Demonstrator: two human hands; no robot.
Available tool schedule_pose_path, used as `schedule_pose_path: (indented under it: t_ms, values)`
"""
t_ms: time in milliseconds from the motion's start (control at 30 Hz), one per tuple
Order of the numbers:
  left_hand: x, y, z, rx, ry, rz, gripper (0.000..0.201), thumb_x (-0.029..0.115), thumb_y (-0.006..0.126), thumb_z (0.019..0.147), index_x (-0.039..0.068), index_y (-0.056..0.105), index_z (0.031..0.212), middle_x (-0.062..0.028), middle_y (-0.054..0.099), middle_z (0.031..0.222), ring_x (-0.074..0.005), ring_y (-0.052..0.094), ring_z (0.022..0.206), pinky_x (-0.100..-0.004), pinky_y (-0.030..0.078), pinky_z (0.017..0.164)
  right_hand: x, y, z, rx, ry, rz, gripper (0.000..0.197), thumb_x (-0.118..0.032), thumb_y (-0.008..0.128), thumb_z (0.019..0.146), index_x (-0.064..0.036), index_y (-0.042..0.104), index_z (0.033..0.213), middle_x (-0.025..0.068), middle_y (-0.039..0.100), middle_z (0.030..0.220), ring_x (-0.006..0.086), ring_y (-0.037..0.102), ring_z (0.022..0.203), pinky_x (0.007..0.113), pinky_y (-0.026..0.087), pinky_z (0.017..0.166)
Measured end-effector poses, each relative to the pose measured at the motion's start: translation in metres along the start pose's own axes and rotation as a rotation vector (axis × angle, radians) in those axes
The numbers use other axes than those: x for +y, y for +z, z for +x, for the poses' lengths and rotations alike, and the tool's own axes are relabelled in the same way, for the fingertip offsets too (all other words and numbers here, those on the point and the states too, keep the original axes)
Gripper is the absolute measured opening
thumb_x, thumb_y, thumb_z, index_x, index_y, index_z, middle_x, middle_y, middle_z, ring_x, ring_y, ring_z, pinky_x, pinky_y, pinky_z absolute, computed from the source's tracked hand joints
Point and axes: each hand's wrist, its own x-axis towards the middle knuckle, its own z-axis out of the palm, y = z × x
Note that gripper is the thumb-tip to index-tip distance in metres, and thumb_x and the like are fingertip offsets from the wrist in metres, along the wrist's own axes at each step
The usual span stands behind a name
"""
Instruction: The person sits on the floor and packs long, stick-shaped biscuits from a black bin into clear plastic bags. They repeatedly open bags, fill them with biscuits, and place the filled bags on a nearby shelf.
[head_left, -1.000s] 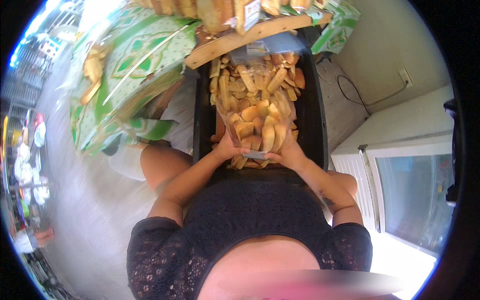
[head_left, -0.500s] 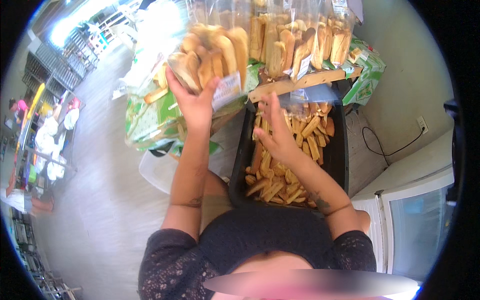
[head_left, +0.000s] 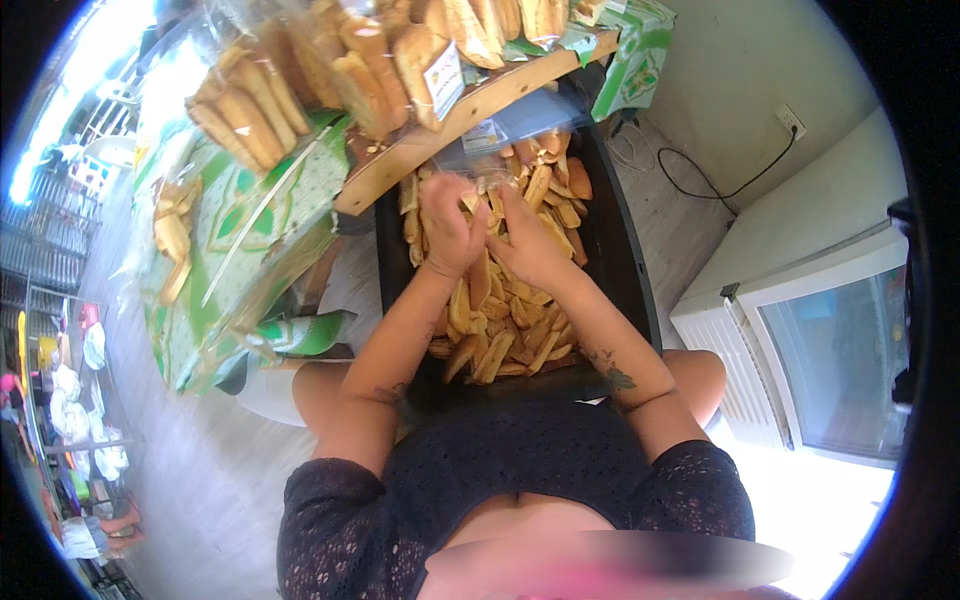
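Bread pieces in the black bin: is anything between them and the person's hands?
Nothing visible blocks the left hand or right hand from the nearer bread pieces in the black bin. Toward its far end, clear plastic covers some, close to both hands; whether they touch is unclear.

Has an outlet [head_left: 789, 122] on the wall [head_left: 740, 60] at upper right, a black cord [head_left: 700, 181] looping from it, a white cabinet [head_left: 745, 262] with glass pane [head_left: 840, 345] below; shows grey floor [head_left: 215, 475] and a cluttered rack [head_left: 100, 443] at far left

Left grip [head_left: 452, 225] curled, just beside right grip [head_left: 527, 245]; both forearms [head_left: 398, 325] extended forward, converging; closure of either unclear.
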Motion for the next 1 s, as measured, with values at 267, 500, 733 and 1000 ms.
schedule_pose_path:
  t_ms: [267, 500, 733, 1000]
  values:
    - [-0.112, 0.106, -0.055, -0.614, -0.037, 0.685, 0.048, 0.009, 0.043, 0.082, 0.012, 0.041, 0.129, -0.0120, 0.027, 0.140, -0.0266, 0.027, 0.128, -0.0564, 0.012, 0.104, 0.081, 0.019, 0.000, -0.052, 0.207, 0.010, 0.077, -0.021, 0.061, 0.079, 0.0093, 0.015, 0.133, 0.0291, 0.027, 0.134, 0.0395, 0.028, 0.125, 0.040, 0.023, 0.105]
    - [-0.047, 0.086, -0.067, -1.328, -0.399, 0.326, 0.028, 0.017, 0.040, 0.086, 0.013, 0.059, 0.107, -0.0113, 0.058, 0.108, -0.0247, 0.056, 0.099, -0.0373, 0.049, 0.078, 0.128, 0.036, -0.011, 0.235, 0.619, 1.013, 0.065, -0.015, 0.055, 0.086, 0.0042, 0.018, 0.135, 0.0183, 0.041, 0.123, 0.0245, 0.043, 0.111, 0.033, 0.040, 0.089]
    - [0.041, 0.016, -0.172, -1.212, 0.081, -0.151, 0.033, 0.014, 0.046, 0.080, 0.018, 0.055, 0.112, -0.0083, 0.062, 0.099, -0.0246, 0.057, 0.100, -0.0357, 0.038, 0.097, 0.145, 0.078, -0.083, -0.610, 0.916, 0.728, 0.047, -0.020, 0.055, 0.084, 0.0016, 0.042, 0.125, 0.0148, 0.056, 0.108, 0.0232, 0.056, 0.094, 0.034, 0.047, 0.076]
    - [0.080, 0.004, -0.158, -1.377, -0.127, -0.230, 0.038, 0.022, 0.056, 0.075, 0.007, 0.052, 0.111, -0.0144, 0.058, 0.104, -0.0317, 0.053, 0.102, -0.0431, 0.029, 0.100, 0.170, 0.100, -0.134, -0.686, 0.862, 0.669, 0.030, -0.013, 0.049, 0.081, -0.0022, 0.056, 0.108, 0.0145, 0.063, 0.092, 0.0264, 0.061, 0.083, 0.036, 0.049, 0.072]
